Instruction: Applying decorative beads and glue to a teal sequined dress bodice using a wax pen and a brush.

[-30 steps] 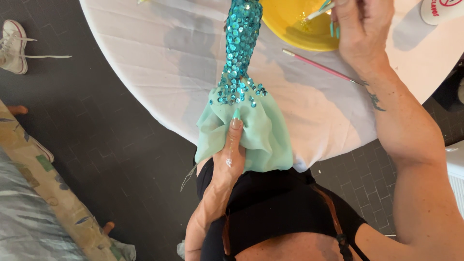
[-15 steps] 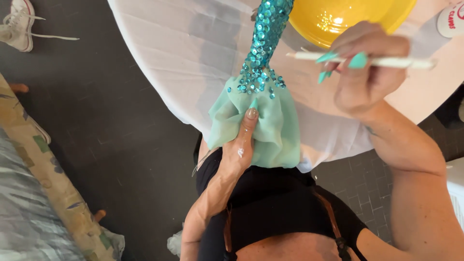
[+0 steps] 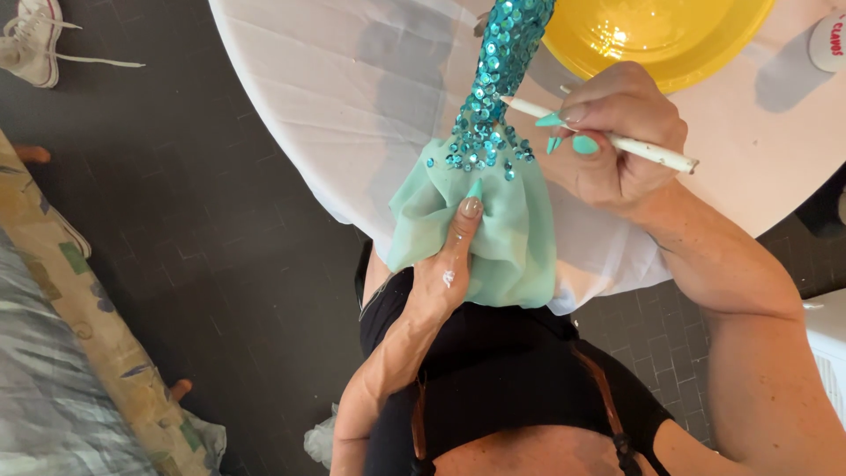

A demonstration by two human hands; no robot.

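The left hand (image 3: 445, 264) is lying flat against the pale green fabric (image 3: 507, 238), its fingers pressed together and one extended fingertip pressing the gathered cloth just below the lowest sequins. The right hand (image 3: 608, 141) is pinching a thin white stick (image 3: 617, 141) between thumb and fingers, and the stick's tip is touching the right side of the sequined piece (image 3: 498, 84).

That sequined piece is a narrow shape covered in turquoise sequins, running up and out of the top of the view, with the green fabric flaring out from its lower end over the near edge of the table. The table is round, and a white tablecloth (image 3: 352, 106) is covering it.

Just right of the sequined piece, past the right hand, a yellow bowl (image 3: 661, 44) is sitting on the cloth. Further right of the bowl, at the frame's edge, part of a white container (image 3: 828, 40) is showing.

Well left of the sequined piece, off the table, a white sneaker (image 3: 35, 44) is lying on the dark floor (image 3: 220, 264), and a patterned cushion edge (image 3: 88, 353) is running along the lower left.
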